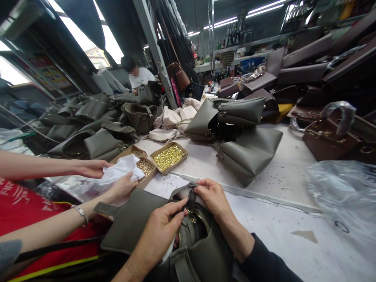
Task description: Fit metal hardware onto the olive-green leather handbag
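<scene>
In front of me lies a dark olive handbag [205, 254], its flap [132, 219] spread out to the left. The bag's mouth gapes, and gold hardware with a zipper [194, 219] shows at the opening. My left hand [160, 231] pinches a dark strap piece near the zipper between thumb and forefinger. Just above it, my right hand [213, 197] pinches the bag's upper edge with thumb and fingers. Both hands are close together, and the palm side of the left one is hidden.
A co-worker's hands [123, 182] hold a white cloth [120, 170] at the left. Beyond are a cardboard tray [182, 158] of gold metal pieces and another box [147, 172]. Olive bags [249, 152] stand ahead, brown bags [329, 137] and clear plastic [343, 196] at the right.
</scene>
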`<state>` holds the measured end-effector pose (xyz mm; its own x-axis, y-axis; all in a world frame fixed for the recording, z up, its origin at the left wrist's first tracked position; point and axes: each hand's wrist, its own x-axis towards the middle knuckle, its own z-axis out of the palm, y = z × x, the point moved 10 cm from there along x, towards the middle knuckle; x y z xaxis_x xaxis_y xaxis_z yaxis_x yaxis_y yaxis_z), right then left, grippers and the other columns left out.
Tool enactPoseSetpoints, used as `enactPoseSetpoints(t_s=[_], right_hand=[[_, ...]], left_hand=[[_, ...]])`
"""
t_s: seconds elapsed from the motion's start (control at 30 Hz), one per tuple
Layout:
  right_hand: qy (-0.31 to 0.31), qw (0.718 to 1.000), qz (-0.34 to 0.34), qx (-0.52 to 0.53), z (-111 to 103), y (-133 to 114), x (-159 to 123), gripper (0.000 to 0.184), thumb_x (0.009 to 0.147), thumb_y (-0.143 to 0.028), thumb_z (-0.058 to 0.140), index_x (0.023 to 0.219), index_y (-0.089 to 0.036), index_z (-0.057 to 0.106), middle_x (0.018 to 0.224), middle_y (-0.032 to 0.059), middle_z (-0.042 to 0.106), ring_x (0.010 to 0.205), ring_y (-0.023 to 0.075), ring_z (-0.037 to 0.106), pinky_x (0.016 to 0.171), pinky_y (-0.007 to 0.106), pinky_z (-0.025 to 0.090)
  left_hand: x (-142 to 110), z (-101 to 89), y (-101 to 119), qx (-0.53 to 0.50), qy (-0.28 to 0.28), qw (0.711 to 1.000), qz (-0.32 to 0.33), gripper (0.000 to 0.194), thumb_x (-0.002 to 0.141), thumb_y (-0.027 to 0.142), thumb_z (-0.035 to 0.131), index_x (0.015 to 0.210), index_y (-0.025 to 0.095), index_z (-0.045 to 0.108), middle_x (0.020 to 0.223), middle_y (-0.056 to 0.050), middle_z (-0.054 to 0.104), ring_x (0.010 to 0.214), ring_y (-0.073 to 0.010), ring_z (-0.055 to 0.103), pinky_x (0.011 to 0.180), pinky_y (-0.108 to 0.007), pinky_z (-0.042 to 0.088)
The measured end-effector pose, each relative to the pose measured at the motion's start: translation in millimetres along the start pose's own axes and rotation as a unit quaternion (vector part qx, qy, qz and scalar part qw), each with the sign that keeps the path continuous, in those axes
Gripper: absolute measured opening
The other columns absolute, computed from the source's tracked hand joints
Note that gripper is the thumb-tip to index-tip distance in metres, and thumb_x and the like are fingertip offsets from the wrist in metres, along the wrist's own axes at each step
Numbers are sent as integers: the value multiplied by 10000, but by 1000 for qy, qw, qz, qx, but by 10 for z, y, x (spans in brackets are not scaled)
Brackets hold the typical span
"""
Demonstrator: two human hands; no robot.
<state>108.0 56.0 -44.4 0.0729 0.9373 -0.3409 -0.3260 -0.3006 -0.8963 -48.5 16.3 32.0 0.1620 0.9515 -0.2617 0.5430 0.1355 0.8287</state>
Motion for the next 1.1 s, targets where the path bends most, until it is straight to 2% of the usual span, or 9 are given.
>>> enactPoseSetpoints(t_s=[0.07,0.13,0.4,0.63,1.0,1.1], right_hand=[[1,1000,-4,-2,-8,-3,-1,298,611,-312,706,862,-151,710,679,9,708,601,150,573,592,257,422],[2,1000,-8,-5,-14,-5,-2,294,613,-302,700,866,-153,715,682,8,709,602,149,573,598,258,424],[-8,1000,-13,-6,-16,-8,19,285,631,-321,707,854,-146,729,705,14,717,648,159,593,631,259,443],[-27,1000,-8,15,9,-12,32,259,619,-292,695,830,-145,730,682,9,709,612,147,579,596,247,422],[-50,998,-3,42,61,-56,-10,245,621,-282,705,832,-157,718,665,-4,698,575,136,571,563,239,402],[-52,998,-1,44,59,-57,-12,244,618,-278,707,829,-156,712,659,-5,693,566,129,556,556,233,397]], left_hand=[[3,-23,84,35,18,998,50,378,854,304,617,1183,195,769,1087,-78,787,936,-232,735,837,-309,597],[-9,-17,122,67,25,994,81,365,875,293,600,1188,206,766,1104,-75,781,1024,-234,721,915,-312,571],[-100,-53,181,144,58,979,129,384,945,272,527,1275,217,716,1093,-81,758,1021,-202,713,931,-285,553],[-93,-36,233,145,28,979,142,367,947,239,533,1258,219,727,1001,-63,757,937,-186,715,868,-255,559],[-62,-16,205,128,-12,985,111,372,951,242,522,1257,207,730,974,-66,732,929,-197,697,898,-271,548],[-64,-16,200,125,-10,986,110,374,947,239,517,1250,209,734,986,-68,724,892,-190,699,839,-255,554]])
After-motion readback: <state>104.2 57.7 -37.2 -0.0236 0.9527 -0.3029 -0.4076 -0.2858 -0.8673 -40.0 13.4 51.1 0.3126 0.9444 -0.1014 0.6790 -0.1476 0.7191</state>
